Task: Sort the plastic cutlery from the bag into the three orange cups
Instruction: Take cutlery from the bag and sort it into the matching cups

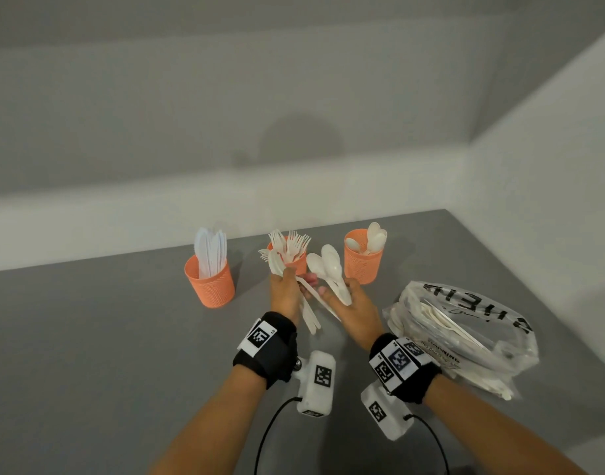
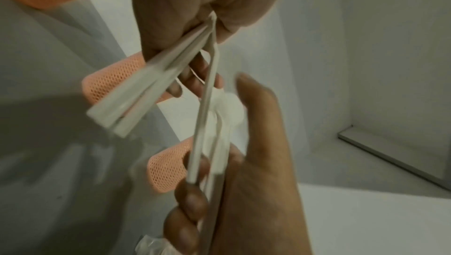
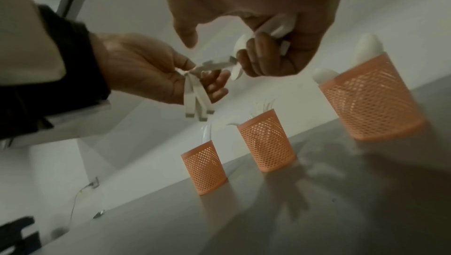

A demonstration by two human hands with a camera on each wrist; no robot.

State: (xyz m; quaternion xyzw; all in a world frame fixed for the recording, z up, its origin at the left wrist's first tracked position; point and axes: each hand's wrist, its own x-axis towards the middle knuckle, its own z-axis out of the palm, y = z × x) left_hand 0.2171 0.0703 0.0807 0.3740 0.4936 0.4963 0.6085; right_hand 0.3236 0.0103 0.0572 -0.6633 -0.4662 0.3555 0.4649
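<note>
Three orange mesh cups stand in a row on the grey table: the left cup (image 1: 210, 282) holds knives, the middle cup (image 1: 295, 260) forks, the right cup (image 1: 363, 260) spoons. My left hand (image 1: 287, 291) grips a bunch of white cutlery (image 1: 277, 257), forks among it, in front of the middle cup, handles hanging below (image 2: 136, 97). My right hand (image 1: 349, 310) grips several white spoons (image 1: 328, 265), bowls up, just right of the left hand. One thin handle (image 2: 207, 101) runs between both hands. The clear plastic bag (image 1: 465, 337) with more cutlery lies at the right.
A white wall borders the table (image 1: 123, 337) behind the cups and along the right side. White wrist cameras with cables hang under both forearms. In the right wrist view, a cable and plug (image 3: 95, 184) sit by the wall at far left.
</note>
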